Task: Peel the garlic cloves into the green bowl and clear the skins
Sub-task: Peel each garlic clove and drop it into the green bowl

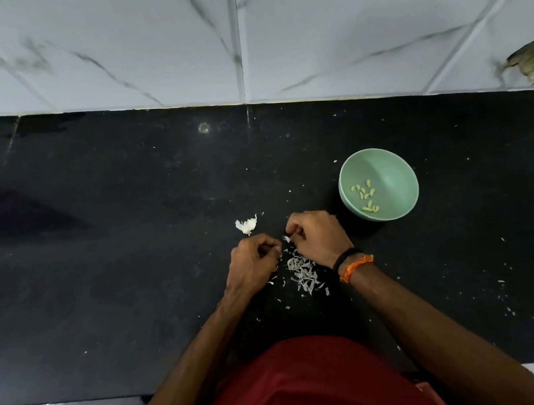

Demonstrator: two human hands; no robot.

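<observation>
Garlic work is spread over a black counter (128, 257), the biggest thing in view, which runs across the whole frame below a wall of white tiles (132, 49) veined in grey. A brownish damaged patch (530, 60) breaks the tile surface at the far right. At the bottom of the view is the person's red shirt (305, 397), with both bare forearms reaching forward from it over the counter.

Next in size, the green bowl (391, 163) stands upright on the counter, to the right of the hands and a little farther back, apart from them. Peeled cloves (365, 194) lie in a loose scatter on its floor, pale yellow-green.

The left hand (254, 266) and the right hand (319, 239) are close together just in front of the person, knuckles up, both with curled fingers. The right hand's fingers (292, 229) pinch a small garlic clove (286, 238), with a white bit of skin showing at the fingertips. The left hand's fingers (270, 248) are curled tight toward the same spot; whether they hold anything is too small to tell. The right wrist carries a black band (345, 257) and an orange thread (358, 266).

Under and between the hands lies a heap of loose skins (304, 274), thin pale flakes, with stray flecks scattered round it and farther right across the counter.

Just behind the left hand, apart from it, sits a small white cluster of unpeeled garlic (247, 225).
</observation>
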